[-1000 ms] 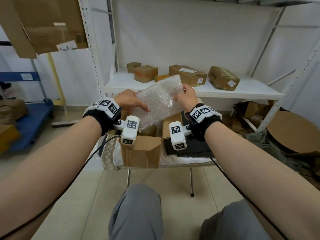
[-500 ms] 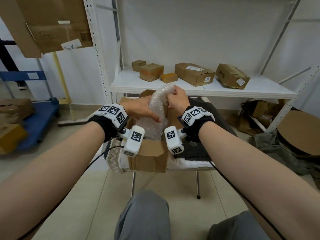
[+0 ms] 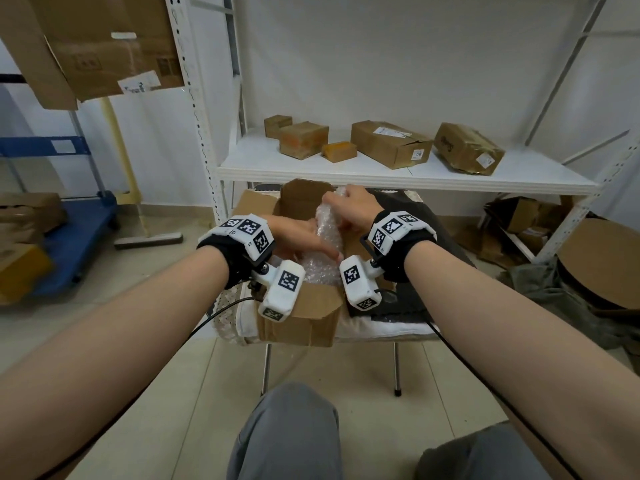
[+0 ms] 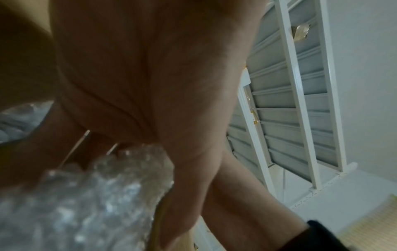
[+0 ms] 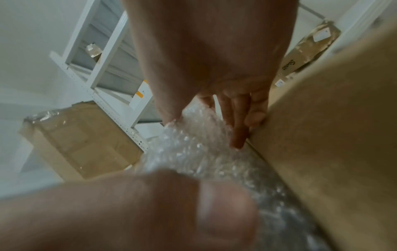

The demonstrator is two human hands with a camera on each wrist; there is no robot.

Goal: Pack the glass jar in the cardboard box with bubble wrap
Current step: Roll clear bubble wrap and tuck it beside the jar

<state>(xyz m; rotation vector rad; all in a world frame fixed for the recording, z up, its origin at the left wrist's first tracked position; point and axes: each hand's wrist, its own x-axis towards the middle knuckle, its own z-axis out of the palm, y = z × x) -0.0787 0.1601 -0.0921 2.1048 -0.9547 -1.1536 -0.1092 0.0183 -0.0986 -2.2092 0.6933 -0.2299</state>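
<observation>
Nearest the camera, both forearms reach forward over the knees to an open cardboard box (image 3: 304, 317) that sits on a cloth-covered seat. The left hand (image 3: 298, 237) lies low across the near side of a crumpled roll of bubble wrap (image 3: 325, 244), its fingers stretched flat against the film and pressing it down into the box rather than curling round it. The right hand (image 3: 349, 206) sits higher, at the roll's upper end, with fingers (image 5: 238, 118) and thumb closed round the wrap beside the inner wall of the box. The bubble wrap stands partly inside the box, its top poking above the flaps. The glass jar is not visible; whether it is already inside the wrap or under it cannot be told. The wrap should be light, soft and springy, likely to puff back up once released, so broad flat pressure suits it; the jar, being glass, is probably heavy, slick and fragile, best held round its body through the padding. Beyond the box a white shelf (image 3: 381, 174) carries several taped parcels (image 3: 391, 143).
</observation>
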